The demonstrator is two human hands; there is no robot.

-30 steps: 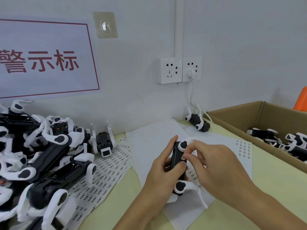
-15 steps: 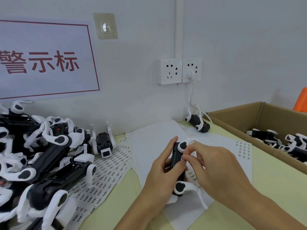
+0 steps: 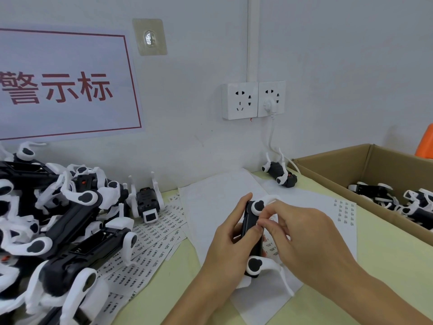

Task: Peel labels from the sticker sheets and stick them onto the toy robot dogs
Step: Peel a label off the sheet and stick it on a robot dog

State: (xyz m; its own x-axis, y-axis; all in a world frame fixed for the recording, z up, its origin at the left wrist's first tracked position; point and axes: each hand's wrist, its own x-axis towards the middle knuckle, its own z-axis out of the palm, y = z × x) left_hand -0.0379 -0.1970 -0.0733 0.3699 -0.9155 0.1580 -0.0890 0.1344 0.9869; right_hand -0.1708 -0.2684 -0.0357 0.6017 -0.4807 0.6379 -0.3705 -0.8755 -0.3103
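Note:
My left hand (image 3: 228, 242) grips a black-and-white toy robot dog (image 3: 254, 268) over the table's middle, thumb on its dark body. My right hand (image 3: 302, 238) has its curled fingertips pressed on the dog's side by the left thumb; any label under them is hidden. Sticker sheets (image 3: 150, 245) with printed labels lie fanned out to the left. A mostly bare white backing sheet (image 3: 344, 212) with a few labels lies under and behind my hands.
A pile of toy dogs (image 3: 54, 231) fills the left side, one dog (image 3: 146, 202) upside down near the wall. Another dog (image 3: 280, 175) lies under the wall sockets (image 3: 254, 99). A cardboard box (image 3: 335, 167) at the right holds more dogs (image 3: 398, 200).
My right fingertips slid down the dog's body from near its upper leg joint to beside the left thumb. The dog and my left hand stayed nearly still.

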